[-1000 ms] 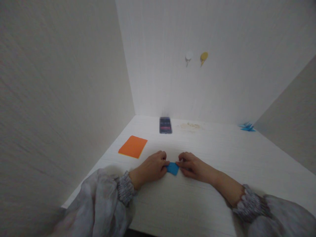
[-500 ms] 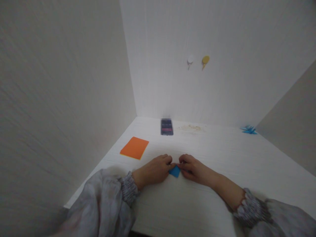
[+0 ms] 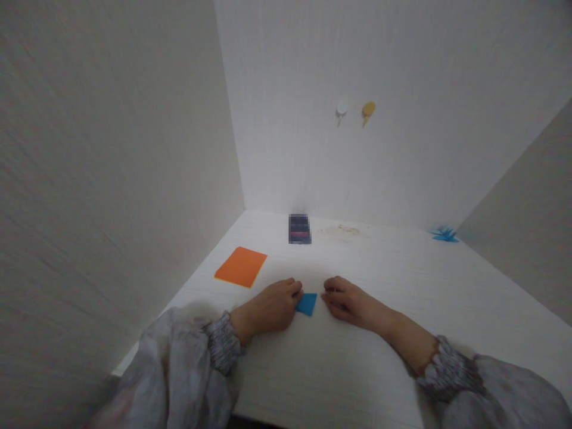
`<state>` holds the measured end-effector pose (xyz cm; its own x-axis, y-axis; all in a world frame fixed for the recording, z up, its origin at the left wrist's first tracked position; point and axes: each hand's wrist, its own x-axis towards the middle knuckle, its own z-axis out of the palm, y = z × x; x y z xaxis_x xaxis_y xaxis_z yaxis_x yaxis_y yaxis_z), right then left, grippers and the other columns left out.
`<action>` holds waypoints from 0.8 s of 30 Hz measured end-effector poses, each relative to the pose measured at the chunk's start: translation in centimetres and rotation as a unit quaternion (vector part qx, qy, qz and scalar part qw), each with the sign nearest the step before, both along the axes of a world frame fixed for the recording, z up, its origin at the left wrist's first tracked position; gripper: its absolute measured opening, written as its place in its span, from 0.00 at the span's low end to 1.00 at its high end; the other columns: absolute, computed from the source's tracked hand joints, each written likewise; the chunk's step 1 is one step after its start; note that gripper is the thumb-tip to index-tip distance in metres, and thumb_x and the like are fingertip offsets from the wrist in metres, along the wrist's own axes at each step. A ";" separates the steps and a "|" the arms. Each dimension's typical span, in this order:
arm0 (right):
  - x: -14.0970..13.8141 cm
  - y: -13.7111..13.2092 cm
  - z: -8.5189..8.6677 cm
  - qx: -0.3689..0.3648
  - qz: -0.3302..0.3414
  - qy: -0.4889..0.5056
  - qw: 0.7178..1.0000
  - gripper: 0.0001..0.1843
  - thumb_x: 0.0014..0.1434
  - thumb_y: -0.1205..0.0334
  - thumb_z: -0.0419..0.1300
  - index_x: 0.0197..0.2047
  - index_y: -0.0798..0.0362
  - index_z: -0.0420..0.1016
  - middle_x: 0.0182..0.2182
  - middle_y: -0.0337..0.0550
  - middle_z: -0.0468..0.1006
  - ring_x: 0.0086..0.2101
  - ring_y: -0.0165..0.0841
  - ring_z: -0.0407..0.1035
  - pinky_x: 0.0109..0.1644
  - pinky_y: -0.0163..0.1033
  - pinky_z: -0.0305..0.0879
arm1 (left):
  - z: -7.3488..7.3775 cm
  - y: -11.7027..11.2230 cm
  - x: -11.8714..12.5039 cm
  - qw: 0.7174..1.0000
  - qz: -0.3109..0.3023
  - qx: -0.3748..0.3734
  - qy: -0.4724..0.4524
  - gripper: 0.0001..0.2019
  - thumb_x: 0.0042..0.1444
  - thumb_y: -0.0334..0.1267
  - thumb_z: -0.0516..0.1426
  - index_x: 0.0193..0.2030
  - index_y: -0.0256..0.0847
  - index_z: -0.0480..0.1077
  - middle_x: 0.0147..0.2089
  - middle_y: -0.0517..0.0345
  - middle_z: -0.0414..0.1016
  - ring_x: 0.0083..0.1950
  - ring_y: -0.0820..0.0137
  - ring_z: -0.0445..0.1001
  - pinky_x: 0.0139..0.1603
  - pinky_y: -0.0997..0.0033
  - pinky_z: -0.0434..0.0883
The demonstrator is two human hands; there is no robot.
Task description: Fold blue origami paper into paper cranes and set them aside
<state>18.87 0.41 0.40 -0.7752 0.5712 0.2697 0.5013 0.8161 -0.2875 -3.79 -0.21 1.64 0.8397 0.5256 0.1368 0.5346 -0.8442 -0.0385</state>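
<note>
A small folded piece of blue paper [image 3: 307,304] lies on the white tabletop in front of me. My left hand [image 3: 279,305] is closed on its left edge, the fingertips covering that part. To the right of the paper, a short gap away, my right hand [image 3: 344,301] rests with its fingers loosely bent and apart, nothing seen between them. A stack of orange paper squares [image 3: 241,266] with a yellow edge lies beyond my left hand.
At the back of the table sits a dark, blurred-out rectangular object [image 3: 299,229]. Pointed blue folded-paper pieces [image 3: 444,234] lie in the far right corner. A white hook [image 3: 342,109] and a yellow hook [image 3: 369,109] hang on the back wall. Panels enclose both sides.
My right hand has let go of the blue paper and is now apart from it. My left hand has moved slightly left with the paper, which shows more of its surface.
</note>
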 end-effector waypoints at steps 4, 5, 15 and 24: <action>0.2 0.0 -0.2 0.014 -0.006 0.001 1.000 0.09 0.56 0.67 0.50 0.38 0.55 0.70 0.36 0.47 0.67 0.37 0.35 0.61 0.42 0.42 0.59 | -0.1 0.1 -0.5 1.000 0.003 -0.009 -0.014 0.11 0.56 0.29 0.45 0.44 0.33 0.64 0.38 0.50 0.63 0.39 0.66 0.61 0.44 0.66 0.63; 0.1 -0.1 -0.2 0.016 -0.009 0.000 1.000 0.10 0.56 0.68 0.50 0.41 0.55 0.69 0.37 0.48 0.67 0.37 0.35 0.61 0.42 0.42 0.59 | -0.1 0.2 -0.5 1.000 0.003 -0.013 -0.017 0.12 0.56 0.30 0.45 0.44 0.34 0.64 0.38 0.50 0.63 0.39 0.66 0.61 0.44 0.66 0.63; -0.1 0.1 -0.1 0.041 -0.009 -0.030 0.999 0.17 0.56 0.64 0.51 0.50 0.49 0.67 0.42 0.48 0.66 0.38 0.35 0.61 0.42 0.43 0.57 | -0.5 0.8 -0.2 0.995 0.013 -0.059 -0.074 0.14 0.52 0.27 0.48 0.45 0.39 0.66 0.38 0.53 0.63 0.40 0.68 0.62 0.43 0.69 0.63; 0.3 0.2 -0.4 0.042 -0.015 -0.021 0.999 0.16 0.56 0.64 0.52 0.47 0.50 0.69 0.42 0.48 0.67 0.38 0.35 0.62 0.42 0.43 0.58 | -0.5 0.7 -0.6 0.994 0.041 -0.061 -0.087 0.10 0.51 0.29 0.49 0.38 0.36 0.69 0.36 0.53 0.64 0.38 0.69 0.63 0.42 0.70 0.64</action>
